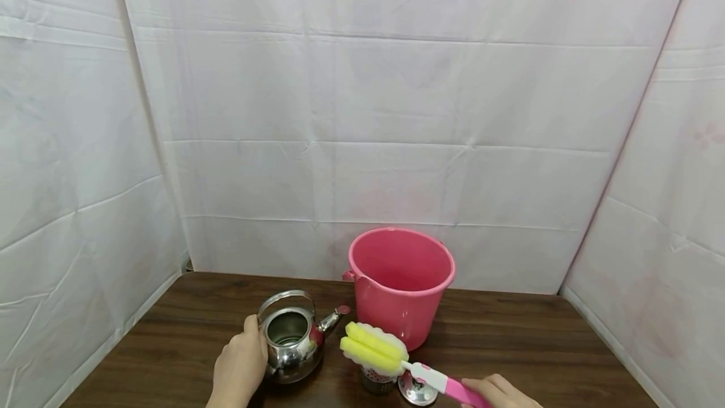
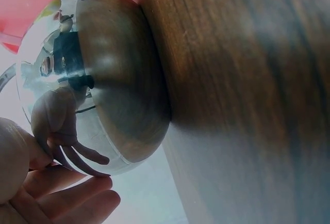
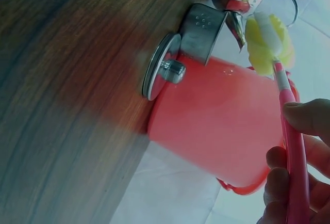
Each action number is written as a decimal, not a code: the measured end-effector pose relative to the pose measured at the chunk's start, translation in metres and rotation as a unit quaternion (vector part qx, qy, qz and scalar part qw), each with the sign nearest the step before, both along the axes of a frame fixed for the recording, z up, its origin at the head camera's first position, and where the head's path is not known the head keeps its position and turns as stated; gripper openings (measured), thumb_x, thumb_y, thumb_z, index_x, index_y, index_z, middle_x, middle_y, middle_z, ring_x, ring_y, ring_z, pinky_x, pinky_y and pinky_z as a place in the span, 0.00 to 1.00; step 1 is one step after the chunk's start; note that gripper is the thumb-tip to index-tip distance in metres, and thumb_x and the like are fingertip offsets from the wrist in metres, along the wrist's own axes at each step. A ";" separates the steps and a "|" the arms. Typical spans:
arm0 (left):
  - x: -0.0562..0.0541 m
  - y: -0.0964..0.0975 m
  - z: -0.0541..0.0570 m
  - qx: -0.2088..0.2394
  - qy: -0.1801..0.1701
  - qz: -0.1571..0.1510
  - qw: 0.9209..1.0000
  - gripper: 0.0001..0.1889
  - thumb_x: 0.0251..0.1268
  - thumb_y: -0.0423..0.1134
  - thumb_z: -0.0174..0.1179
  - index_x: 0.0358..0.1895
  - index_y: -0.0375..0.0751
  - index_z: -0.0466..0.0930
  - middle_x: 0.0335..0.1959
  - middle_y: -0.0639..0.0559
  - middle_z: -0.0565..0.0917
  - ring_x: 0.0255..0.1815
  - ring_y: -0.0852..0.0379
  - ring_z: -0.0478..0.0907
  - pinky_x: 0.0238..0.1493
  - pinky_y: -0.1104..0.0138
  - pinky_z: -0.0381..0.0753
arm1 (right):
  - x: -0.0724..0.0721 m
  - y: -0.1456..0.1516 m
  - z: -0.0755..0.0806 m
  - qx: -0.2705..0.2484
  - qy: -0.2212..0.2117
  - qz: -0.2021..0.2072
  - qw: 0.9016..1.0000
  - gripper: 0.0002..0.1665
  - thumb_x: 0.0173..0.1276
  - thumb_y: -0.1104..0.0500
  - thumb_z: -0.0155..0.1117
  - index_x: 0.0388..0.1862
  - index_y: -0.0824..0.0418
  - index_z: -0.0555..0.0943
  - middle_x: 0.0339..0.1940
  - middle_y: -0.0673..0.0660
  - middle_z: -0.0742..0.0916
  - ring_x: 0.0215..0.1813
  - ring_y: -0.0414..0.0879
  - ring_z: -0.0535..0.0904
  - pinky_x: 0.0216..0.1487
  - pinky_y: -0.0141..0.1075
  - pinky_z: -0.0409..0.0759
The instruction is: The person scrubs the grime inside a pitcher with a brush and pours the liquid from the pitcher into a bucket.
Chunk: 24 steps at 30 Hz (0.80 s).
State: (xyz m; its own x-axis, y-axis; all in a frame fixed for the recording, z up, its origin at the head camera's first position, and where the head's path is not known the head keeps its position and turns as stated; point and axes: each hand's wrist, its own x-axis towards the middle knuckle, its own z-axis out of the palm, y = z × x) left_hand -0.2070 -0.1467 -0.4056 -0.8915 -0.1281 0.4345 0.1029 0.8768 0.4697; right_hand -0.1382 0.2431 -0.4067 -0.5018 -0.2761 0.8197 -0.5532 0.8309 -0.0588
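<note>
Simultaneously, the left hand point(image 1: 239, 357) is resting loosely extended fingers point(image 2: 77, 206) against the kettle point(image 1: 291, 359) standing on the counter point(image 1: 521, 339); the right hand point(image 1: 500, 393) is gripping the sponge brush point(image 1: 429, 377), holding it aslant near the bucket point(image 1: 399, 313).

Shiny kettle point(image 1: 291, 361) upright, open-topped; yellow-headed, pink-handled brush point(image 1: 425, 375) raised alongside.

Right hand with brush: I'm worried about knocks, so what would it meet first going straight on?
Led by the brush, the right hand would probably meet the kettle first, near its spout; height is unclear, so it might pass above.
</note>
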 end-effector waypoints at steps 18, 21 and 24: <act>0.002 -0.003 -0.002 0.013 -0.035 -0.002 0.999 0.13 0.67 0.32 0.50 0.49 0.26 0.67 0.20 0.34 0.80 0.17 0.41 0.79 0.12 0.55 0.69 | -0.009 0.023 -0.035 -0.046 0.012 0.036 0.998 0.20 0.41 0.48 0.80 0.31 0.58 0.86 0.25 0.35 0.78 0.28 0.23 0.69 0.27 0.15 0.66; 0.002 -0.003 -0.001 0.014 -0.037 -0.001 0.999 0.13 0.67 0.32 0.50 0.50 0.26 0.67 0.20 0.34 0.80 0.17 0.42 0.78 0.12 0.55 0.69 | -0.023 0.042 -0.066 -0.037 0.005 0.006 0.999 0.20 0.40 0.47 0.80 0.32 0.55 0.87 0.24 0.36 0.80 0.29 0.24 0.69 0.28 0.16 0.67; 0.002 -0.004 -0.001 0.015 -0.035 0.002 0.999 0.13 0.67 0.32 0.50 0.50 0.26 0.67 0.20 0.34 0.80 0.17 0.41 0.79 0.12 0.55 0.69 | -0.055 0.080 -0.127 -0.030 -0.001 0.001 1.000 0.25 0.33 0.52 0.82 0.37 0.49 0.88 0.25 0.38 0.82 0.30 0.25 0.71 0.29 0.17 0.67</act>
